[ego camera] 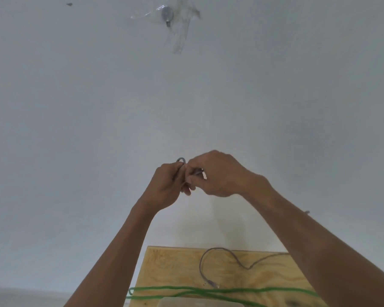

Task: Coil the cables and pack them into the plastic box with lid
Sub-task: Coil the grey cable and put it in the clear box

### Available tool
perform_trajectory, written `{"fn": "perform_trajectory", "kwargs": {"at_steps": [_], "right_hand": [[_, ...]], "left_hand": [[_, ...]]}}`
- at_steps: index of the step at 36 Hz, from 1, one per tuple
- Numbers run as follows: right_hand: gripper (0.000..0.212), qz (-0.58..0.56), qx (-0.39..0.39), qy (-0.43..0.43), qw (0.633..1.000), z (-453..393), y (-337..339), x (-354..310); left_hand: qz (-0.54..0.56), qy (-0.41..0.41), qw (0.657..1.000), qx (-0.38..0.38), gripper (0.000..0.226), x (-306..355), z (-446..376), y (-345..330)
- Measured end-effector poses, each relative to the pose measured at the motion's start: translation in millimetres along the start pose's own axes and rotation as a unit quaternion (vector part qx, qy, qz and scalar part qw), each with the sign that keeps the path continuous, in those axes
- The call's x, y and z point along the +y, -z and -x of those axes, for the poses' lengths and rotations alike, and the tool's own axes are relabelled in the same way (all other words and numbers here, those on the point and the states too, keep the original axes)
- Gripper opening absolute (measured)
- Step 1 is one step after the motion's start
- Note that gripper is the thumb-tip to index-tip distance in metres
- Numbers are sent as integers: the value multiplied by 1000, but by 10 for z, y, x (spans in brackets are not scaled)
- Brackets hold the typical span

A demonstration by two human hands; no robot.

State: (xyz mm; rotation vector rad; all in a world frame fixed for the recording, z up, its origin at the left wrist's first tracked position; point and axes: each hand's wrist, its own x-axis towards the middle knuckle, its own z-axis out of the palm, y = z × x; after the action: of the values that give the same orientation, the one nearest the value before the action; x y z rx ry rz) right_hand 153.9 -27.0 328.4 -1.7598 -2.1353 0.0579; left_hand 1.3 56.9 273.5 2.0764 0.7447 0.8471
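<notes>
The light is soft and even, rather dim, with a grey-blue tint on the wall (pixel 75 107). Faint shadows lie on the wall under the raised arms. The picture is slightly blurred everywhere. The wide lens bends the edges.

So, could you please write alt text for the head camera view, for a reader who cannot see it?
Two bare hands, left hand and right hand, are raised before a white wall and hold a thin grey cable between them. Below, a wooden table carries another length of grey cable and a green cable.
</notes>
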Motion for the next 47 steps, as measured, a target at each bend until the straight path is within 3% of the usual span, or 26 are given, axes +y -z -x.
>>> {"fn": "perform_trajectory", "kwargs": {"at_steps": [3, 7, 10, 14, 18, 25, 28, 31, 40, 44, 47], "right_hand": [[13, -85, -21, 44, 995, -81, 159, 73], [8, -227, 12, 67, 972, -153, 256, 149], [3, -316, 49, 73, 945, -203, 257, 196], [17, -392, 104, 44, 913, -270, 259, 288], [14, -446, 136, 30, 884, -340, 183, 349], [8, -595, 124, -34, 794, -277, -324, 334], [29, -612, 72, -65, 785, -183, -534, 234], [33, -564, 65, -98, 817, -70, -661, 169], [25, -361, 48, -51, 930, 75, -714, 119], [28, -290, 39, -33, 956, 127, -691, 73], [24, -236, 42, -40, 970, 146, -627, 116]], "left_hand": [[63, 14, 998, -8, 51, 94, 65, -16], [200, 60, 978, -28, 61, 143, 91, 2], [265, 71, 960, -49, 57, 175, 84, 19], [278, 63, 954, -91, 45, 254, 112, 59], [303, 50, 944, -118, 37, 338, 121, 96], [402, 11, 908, -118, 26, 399, 125, 50], [425, -1, 900, -92, 27, 432, 77, 17], [433, 17, 899, -60, 26, 440, 29, 53], [500, 49, 864, -11, 30, 383, -67, 60], [472, 44, 880, 31, 27, 313, -137, 39], [379, 42, 922, 61, 26, 220, -165, 73]]}}
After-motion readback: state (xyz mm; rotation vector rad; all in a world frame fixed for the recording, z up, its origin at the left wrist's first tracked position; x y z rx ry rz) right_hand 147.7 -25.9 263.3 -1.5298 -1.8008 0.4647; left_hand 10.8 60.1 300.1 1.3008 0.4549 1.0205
